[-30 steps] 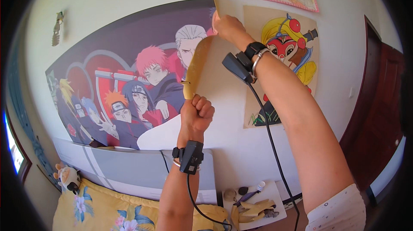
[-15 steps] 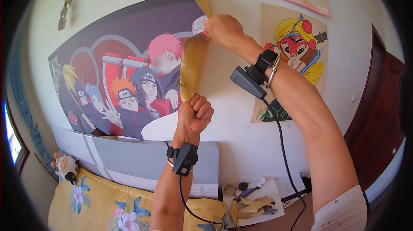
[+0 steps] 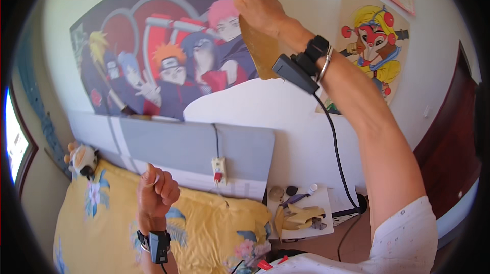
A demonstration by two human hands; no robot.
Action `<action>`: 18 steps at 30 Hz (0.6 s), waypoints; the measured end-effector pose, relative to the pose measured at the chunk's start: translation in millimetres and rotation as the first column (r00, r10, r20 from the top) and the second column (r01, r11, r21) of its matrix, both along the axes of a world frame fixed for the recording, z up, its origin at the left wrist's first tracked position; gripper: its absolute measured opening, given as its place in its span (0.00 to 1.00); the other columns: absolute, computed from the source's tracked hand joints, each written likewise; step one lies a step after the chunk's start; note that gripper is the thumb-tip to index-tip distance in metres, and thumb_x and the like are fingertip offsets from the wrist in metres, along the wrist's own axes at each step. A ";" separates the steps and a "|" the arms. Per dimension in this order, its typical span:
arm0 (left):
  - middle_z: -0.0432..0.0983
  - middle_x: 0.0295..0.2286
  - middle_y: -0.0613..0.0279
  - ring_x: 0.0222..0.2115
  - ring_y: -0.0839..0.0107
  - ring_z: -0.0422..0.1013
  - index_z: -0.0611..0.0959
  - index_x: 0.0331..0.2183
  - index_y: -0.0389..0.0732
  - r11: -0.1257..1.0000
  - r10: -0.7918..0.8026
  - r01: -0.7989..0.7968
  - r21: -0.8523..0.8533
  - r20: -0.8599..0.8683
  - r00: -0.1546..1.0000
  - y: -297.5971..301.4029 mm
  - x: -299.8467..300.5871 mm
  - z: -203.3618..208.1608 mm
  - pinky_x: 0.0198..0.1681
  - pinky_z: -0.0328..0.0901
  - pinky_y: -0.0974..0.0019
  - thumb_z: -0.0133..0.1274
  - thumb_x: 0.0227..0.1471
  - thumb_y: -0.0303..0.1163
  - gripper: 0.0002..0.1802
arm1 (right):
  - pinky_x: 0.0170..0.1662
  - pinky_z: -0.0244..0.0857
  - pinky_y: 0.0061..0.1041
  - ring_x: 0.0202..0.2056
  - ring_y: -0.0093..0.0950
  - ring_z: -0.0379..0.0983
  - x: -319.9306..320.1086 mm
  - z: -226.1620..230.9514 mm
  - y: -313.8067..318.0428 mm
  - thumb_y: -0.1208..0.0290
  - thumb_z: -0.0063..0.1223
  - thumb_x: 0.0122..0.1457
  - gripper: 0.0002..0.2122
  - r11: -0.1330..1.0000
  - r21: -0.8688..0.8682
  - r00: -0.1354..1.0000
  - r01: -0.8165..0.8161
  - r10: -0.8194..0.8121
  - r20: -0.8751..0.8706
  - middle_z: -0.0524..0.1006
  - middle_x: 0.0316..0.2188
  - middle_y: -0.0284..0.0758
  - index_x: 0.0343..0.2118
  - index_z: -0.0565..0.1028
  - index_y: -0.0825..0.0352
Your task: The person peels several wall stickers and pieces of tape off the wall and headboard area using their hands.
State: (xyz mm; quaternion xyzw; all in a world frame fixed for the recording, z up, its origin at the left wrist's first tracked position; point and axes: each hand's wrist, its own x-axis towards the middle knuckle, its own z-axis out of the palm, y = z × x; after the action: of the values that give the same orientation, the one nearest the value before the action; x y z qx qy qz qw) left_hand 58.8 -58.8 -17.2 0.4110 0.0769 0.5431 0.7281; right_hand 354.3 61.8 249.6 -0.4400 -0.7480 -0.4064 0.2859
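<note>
The poster (image 3: pixel 163 44) was spread across the far wall (image 3: pixel 306 156) above the headboard (image 3: pixel 168 141), its long axis running left to right. Its loose right end was turned back and gripped by the right hand (image 3: pixel 263 14), the closer of the two; the rest extended leftward from that hand. The left hand (image 3: pixel 159 191) was held lower, over the bed (image 3: pixel 107 223), fingers curled, nothing seen in it. On the front, cartoon figures (image 3: pixel 172 70) were set against purple and red; the back was yellowish-brown.
</note>
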 end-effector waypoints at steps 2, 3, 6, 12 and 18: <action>0.62 0.11 0.64 0.09 0.75 0.54 0.66 0.14 0.40 0.961 0.225 -0.250 -0.119 -0.188 0.956 -7.4 -17.6 -20.6 0.11 0.49 0.72 0.44 0.53 0.45 0.23 | 0.26 0.61 0.39 0.23 0.46 0.68 7.5 7.6 6.8 0.68 0.40 0.50 0.13 0.995 0.069 0.995 -0.068 0.063 0.078 0.69 0.17 0.50 0.17 0.69 0.72; 0.63 0.12 0.64 0.10 0.75 0.57 0.68 0.16 0.39 0.963 0.221 -0.252 -0.098 -0.255 0.941 -13.3 -17.0 -14.5 0.13 0.51 0.74 0.46 0.52 0.42 0.20 | 0.26 0.61 0.39 0.23 0.46 0.68 22.6 10.4 14.2 0.68 0.40 0.50 0.13 0.990 0.123 0.975 -0.065 0.037 0.218 0.68 0.17 0.51 0.17 0.69 0.72; 0.68 0.18 0.60 0.15 0.76 0.63 0.72 0.24 0.36 0.928 0.349 -0.370 0.039 -0.431 0.832 -16.1 -4.5 23.2 0.17 0.57 0.76 0.45 0.51 0.32 0.10 | 0.29 0.60 0.39 0.23 0.49 0.66 9.5 11.6 -7.2 0.62 0.39 0.53 0.18 0.994 -0.071 0.986 -0.087 0.076 -0.148 0.68 0.18 0.53 0.17 0.69 0.75; 0.67 0.35 0.54 0.36 0.68 0.67 0.66 0.43 0.31 0.752 0.604 -0.327 0.572 -0.399 0.690 51.7 111.0 125.4 0.36 0.64 0.67 0.55 0.43 0.36 0.28 | 0.29 0.59 0.39 0.23 0.49 0.66 19.1 6.4 -8.6 0.63 0.38 0.52 0.18 0.970 -0.034 0.957 -0.242 0.233 -0.170 0.67 0.17 0.53 0.17 0.68 0.76; 0.73 0.28 0.49 0.31 0.61 0.69 0.73 0.34 0.29 0.468 0.873 -0.324 0.822 -0.373 0.316 123.2 203.6 194.4 0.35 0.63 0.65 0.56 0.40 0.43 0.26 | 0.25 0.58 0.35 0.18 0.44 0.63 32.6 5.4 -17.8 0.62 0.38 0.53 0.18 0.935 -0.044 0.936 -0.351 0.350 -0.037 0.65 0.14 0.50 0.19 0.67 0.75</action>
State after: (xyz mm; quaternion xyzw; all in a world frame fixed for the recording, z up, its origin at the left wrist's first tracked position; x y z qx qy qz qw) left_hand 262.4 64.4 177.2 0.7409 0.3563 0.5470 0.1580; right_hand 386.9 44.0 255.0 -0.3126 -0.8202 -0.3237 0.3533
